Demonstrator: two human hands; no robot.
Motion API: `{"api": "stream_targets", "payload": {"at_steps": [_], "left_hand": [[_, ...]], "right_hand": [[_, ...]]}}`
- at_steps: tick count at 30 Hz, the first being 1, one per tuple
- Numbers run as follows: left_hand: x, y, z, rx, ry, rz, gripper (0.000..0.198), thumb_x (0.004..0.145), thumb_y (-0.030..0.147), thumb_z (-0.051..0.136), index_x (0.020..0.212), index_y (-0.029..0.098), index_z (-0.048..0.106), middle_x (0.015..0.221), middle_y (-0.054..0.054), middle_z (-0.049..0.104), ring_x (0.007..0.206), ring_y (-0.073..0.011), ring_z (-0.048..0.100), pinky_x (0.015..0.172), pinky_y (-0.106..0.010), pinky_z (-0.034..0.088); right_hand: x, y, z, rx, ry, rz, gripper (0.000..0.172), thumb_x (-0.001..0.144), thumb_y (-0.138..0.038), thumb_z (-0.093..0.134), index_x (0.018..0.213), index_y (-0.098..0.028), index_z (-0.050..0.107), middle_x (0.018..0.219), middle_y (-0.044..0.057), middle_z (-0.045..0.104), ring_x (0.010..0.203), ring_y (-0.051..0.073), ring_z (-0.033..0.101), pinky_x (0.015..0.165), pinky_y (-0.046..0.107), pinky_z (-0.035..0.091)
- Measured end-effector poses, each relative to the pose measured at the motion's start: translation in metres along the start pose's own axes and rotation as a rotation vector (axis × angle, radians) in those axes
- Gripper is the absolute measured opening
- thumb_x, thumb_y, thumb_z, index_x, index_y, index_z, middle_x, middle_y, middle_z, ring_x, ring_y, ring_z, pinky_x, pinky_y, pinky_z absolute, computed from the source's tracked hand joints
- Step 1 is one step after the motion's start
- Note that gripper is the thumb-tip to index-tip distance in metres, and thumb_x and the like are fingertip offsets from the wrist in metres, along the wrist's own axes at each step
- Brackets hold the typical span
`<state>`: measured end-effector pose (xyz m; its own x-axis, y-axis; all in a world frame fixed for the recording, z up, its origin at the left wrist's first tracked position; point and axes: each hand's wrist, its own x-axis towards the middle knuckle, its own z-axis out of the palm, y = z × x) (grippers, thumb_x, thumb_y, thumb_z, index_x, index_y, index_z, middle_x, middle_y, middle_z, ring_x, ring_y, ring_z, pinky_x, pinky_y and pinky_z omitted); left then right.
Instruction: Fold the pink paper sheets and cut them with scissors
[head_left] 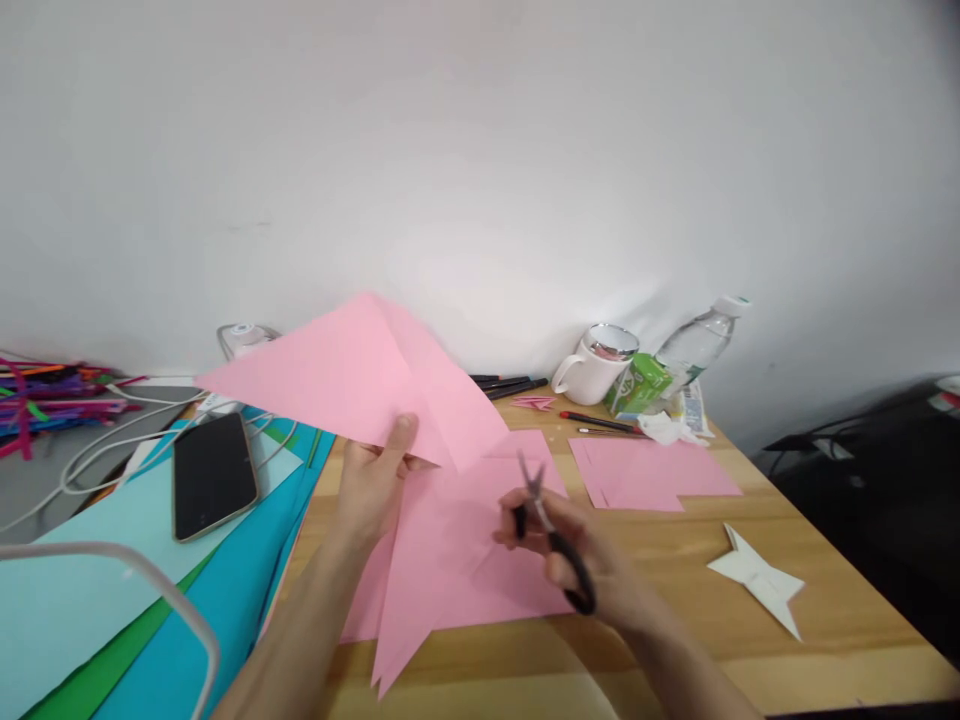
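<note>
My left hand pinches the lower edge of a folded pink paper sheet and holds it up above the wooden table. My right hand grips small black-handled scissors, blades pointing up toward the raised sheet, a short way from its edge. More pink paper lies flat on the table under both hands.
A black phone rests on blue and green sheets at left, with white cables and coloured pipe cleaners behind. At the back stand a white mug, a green carton, a water bottle and pens. Another pink sheet and a white folded paper star lie at right.
</note>
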<state>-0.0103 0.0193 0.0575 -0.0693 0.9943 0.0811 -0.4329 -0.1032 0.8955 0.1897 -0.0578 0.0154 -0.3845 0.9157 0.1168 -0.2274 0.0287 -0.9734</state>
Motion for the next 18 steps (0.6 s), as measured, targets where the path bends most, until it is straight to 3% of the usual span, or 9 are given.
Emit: {"api": "stream_targets", "payload": {"at_steps": [4,10,14,18], "left_hand": [[0.008,0.000,-0.006,-0.070,0.122,0.100,0.030,0.060,0.028,0.081,0.084,0.018,0.067,0.087,-0.004,0.071,0.082,-0.0182,0.066,0.061,-0.023,0.055],[0.006,-0.005,-0.016,0.005,0.222,0.109,0.030,0.059,0.031,0.081,0.081,0.015,0.069,0.083,-0.006,0.071,0.080,-0.0201,0.066,0.066,-0.028,0.055],[0.003,-0.010,-0.018,0.089,0.210,0.105,0.025,0.062,0.031,0.078,0.077,0.013,0.069,0.080,-0.006,0.071,0.078,-0.0191,0.065,0.067,-0.027,0.053],[0.001,-0.012,-0.012,0.136,0.120,0.010,0.024,0.062,0.034,0.077,0.069,0.013,0.068,0.067,-0.005,0.068,0.066,-0.0184,0.064,0.060,-0.027,0.051]], "right_hand": [[0.029,0.000,0.029,0.001,-0.086,0.123,0.041,0.069,-0.037,0.076,0.102,-0.019,0.059,0.083,0.003,0.057,0.078,0.015,0.055,0.074,0.031,0.046],[0.044,0.008,0.039,0.023,-0.101,0.151,0.036,0.069,-0.026,0.076,0.100,-0.017,0.061,0.083,0.002,0.058,0.074,0.013,0.054,0.070,0.028,0.044],[0.045,0.019,0.039,0.095,-0.082,0.137,0.034,0.072,-0.025,0.073,0.103,-0.018,0.062,0.081,0.001,0.057,0.073,0.012,0.053,0.067,0.027,0.043],[0.045,0.023,0.035,0.123,-0.083,0.149,0.034,0.072,-0.025,0.073,0.104,-0.019,0.062,0.082,0.001,0.058,0.073,0.012,0.053,0.067,0.026,0.042]]}}
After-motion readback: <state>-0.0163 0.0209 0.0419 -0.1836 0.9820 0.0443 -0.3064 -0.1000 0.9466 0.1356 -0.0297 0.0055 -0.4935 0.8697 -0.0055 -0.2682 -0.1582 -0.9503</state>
